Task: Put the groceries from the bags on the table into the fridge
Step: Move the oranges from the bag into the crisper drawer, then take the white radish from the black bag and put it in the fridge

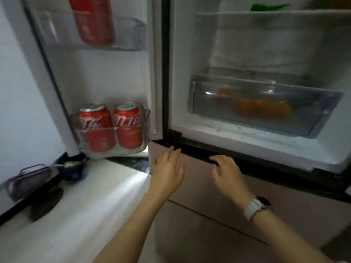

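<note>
Fridge (247,141) open in front of me, its door (95,76) swung out to my left. Below the open compartment, a pinkish lower drawer front (218,188) sits closed.

White counter (81,202) runs along the left, butting up near the fridge's lower corner.

Inside the compartment: a clear crisper drawer (199,95) low down, with blurred orange fruit (264,109) showing through its front. Above it a glass shelf (275,13) with something green (269,6) on it, too blurred to name.

Door bins: the upper bin (133,35) holds one tall red cola can (93,21). The lower bin (114,141) holds two red cola cans side by side, one on the left (96,128), one on the right (128,126), both upright.

My left hand (167,171) is at the top edge of the lower drawer front, fingers straight and loosely together, tips at the black trim strip, holding nothing. My right hand (228,173) is just beside it, fingers lightly bent with the tips on the same strip, gripping nothing that I can see. White-strapped watch (256,205) on the right wrist.

On the counter's far-left end: a dark wire-handled basket (28,179), blurred, and a small dark bowl (75,168) near it.
</note>
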`<act>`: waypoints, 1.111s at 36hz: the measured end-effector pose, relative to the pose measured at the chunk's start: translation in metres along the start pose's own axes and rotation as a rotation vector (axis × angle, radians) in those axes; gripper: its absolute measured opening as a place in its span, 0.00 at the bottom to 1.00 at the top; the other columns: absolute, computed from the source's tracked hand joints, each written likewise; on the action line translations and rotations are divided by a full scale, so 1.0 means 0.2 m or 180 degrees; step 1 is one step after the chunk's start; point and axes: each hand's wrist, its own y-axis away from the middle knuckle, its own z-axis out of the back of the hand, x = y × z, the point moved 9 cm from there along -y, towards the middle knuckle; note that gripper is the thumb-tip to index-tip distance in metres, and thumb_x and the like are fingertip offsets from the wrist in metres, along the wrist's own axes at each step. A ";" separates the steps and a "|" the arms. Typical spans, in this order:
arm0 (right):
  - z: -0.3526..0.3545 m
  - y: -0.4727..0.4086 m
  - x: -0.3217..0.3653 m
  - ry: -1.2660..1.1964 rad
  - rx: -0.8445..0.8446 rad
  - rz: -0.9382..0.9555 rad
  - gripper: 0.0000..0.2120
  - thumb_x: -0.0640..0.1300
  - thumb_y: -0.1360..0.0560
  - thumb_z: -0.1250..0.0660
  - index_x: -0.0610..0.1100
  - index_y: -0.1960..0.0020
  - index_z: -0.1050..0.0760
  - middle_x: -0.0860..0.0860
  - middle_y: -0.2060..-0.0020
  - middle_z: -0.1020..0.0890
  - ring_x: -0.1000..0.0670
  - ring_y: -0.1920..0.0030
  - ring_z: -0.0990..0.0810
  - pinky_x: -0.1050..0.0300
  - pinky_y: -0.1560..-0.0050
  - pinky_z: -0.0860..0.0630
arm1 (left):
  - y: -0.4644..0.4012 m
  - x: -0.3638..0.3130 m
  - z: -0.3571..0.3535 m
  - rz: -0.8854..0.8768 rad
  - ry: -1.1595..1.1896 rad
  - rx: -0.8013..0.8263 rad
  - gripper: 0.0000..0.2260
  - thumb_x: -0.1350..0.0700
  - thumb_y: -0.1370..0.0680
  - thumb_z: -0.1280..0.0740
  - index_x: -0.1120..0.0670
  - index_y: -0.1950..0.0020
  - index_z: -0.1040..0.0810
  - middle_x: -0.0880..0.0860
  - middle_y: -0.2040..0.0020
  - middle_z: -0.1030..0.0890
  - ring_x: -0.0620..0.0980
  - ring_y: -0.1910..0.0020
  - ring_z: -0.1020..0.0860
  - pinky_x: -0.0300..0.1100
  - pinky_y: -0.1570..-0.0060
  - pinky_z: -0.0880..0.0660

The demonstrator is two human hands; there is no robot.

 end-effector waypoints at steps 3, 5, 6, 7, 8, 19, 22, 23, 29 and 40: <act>-0.27 0.21 0.13 -0.0234 0.0344 0.0071 0.15 0.37 0.24 0.40 0.38 0.38 0.26 0.42 0.41 0.24 0.42 0.39 0.28 0.50 0.36 0.35 | 0.42 0.27 0.08 0.0598 -0.0151 -0.0089 0.21 0.50 0.25 0.38 0.52 0.33 0.28 0.54 0.33 0.28 0.55 0.35 0.29 0.50 0.38 0.34; -0.47 0.36 0.25 -0.0339 0.0647 0.0193 0.14 0.37 0.24 0.40 0.38 0.40 0.26 0.41 0.43 0.22 0.41 0.40 0.27 0.48 0.38 0.33 | 0.72 0.46 0.13 0.1002 -0.0276 -0.0072 0.21 0.48 0.25 0.41 0.52 0.34 0.27 0.53 0.34 0.26 0.54 0.35 0.28 0.51 0.39 0.32; -0.57 0.44 0.33 -0.0361 0.0838 0.0302 0.14 0.37 0.24 0.40 0.39 0.39 0.26 0.42 0.43 0.22 0.41 0.40 0.27 0.48 0.38 0.32 | 0.87 0.55 0.17 0.1201 -0.0342 -0.0054 0.20 0.48 0.25 0.40 0.53 0.34 0.27 0.53 0.35 0.25 0.54 0.35 0.28 0.52 0.38 0.32; -0.67 0.52 0.42 -0.0381 0.1046 0.0424 0.14 0.38 0.24 0.40 0.40 0.38 0.27 0.43 0.43 0.23 0.42 0.39 0.28 0.48 0.38 0.32 | 1.02 0.64 0.22 0.1396 -0.0416 -0.0044 0.19 0.50 0.24 0.38 0.53 0.34 0.27 0.53 0.35 0.25 0.54 0.36 0.28 0.52 0.38 0.31; -0.77 0.61 0.52 -0.0420 0.1254 0.0543 0.15 0.39 0.24 0.40 0.40 0.37 0.28 0.43 0.42 0.23 0.43 0.38 0.29 0.49 0.37 0.33 | 1.17 0.72 0.27 0.1579 -0.0504 -0.0060 0.19 0.51 0.24 0.36 0.53 0.34 0.27 0.53 0.36 0.25 0.54 0.36 0.27 0.53 0.38 0.31; -1.48 1.63 1.83 -0.0844 0.2831 0.2047 0.18 0.46 0.21 0.45 0.45 0.32 0.33 0.49 0.35 0.27 0.48 0.34 0.31 0.57 0.33 0.38 | 2.70 1.35 1.09 0.3558 -0.0986 -0.0539 0.24 0.46 0.26 0.45 0.55 0.34 0.27 0.54 0.35 0.25 0.55 0.36 0.28 0.52 0.36 0.32; -1.59 1.87 2.25 -0.0952 0.2966 0.2351 0.18 0.45 0.21 0.45 0.45 0.32 0.32 0.49 0.35 0.26 0.49 0.35 0.31 0.58 0.34 0.38 | 2.97 1.51 1.36 0.3766 -0.1036 -0.0727 0.20 0.50 0.21 0.41 0.56 0.32 0.30 0.55 0.34 0.27 0.54 0.34 0.30 0.48 0.33 0.36; -1.62 1.94 2.38 -0.0974 0.3014 0.2433 0.18 0.45 0.21 0.45 0.44 0.32 0.32 0.49 0.35 0.26 0.49 0.34 0.31 0.58 0.34 0.38 | 3.05 1.56 1.45 0.3808 -0.1065 -0.0797 0.19 0.52 0.21 0.40 0.57 0.32 0.30 0.56 0.34 0.27 0.54 0.34 0.31 0.48 0.33 0.36; -1.78 2.31 3.14 -0.1078 0.3212 0.2845 0.17 0.43 0.21 0.44 0.42 0.33 0.31 0.47 0.36 0.26 0.48 0.35 0.30 0.60 0.35 0.39 | 3.52 1.79 2.01 0.4093 -0.0967 -0.1137 0.18 0.53 0.20 0.41 0.56 0.30 0.33 0.54 0.31 0.30 0.52 0.32 0.33 0.45 0.32 0.39; -2.13 2.53 4.10 -0.1299 0.3396 0.3019 0.16 0.41 0.21 0.43 0.42 0.34 0.30 0.46 0.37 0.25 0.48 0.36 0.28 0.59 0.35 0.36 | 4.03 2.29 2.73 0.4347 -0.1000 -0.1508 0.17 0.55 0.20 0.40 0.54 0.31 0.32 0.52 0.32 0.29 0.48 0.33 0.31 0.38 0.36 0.36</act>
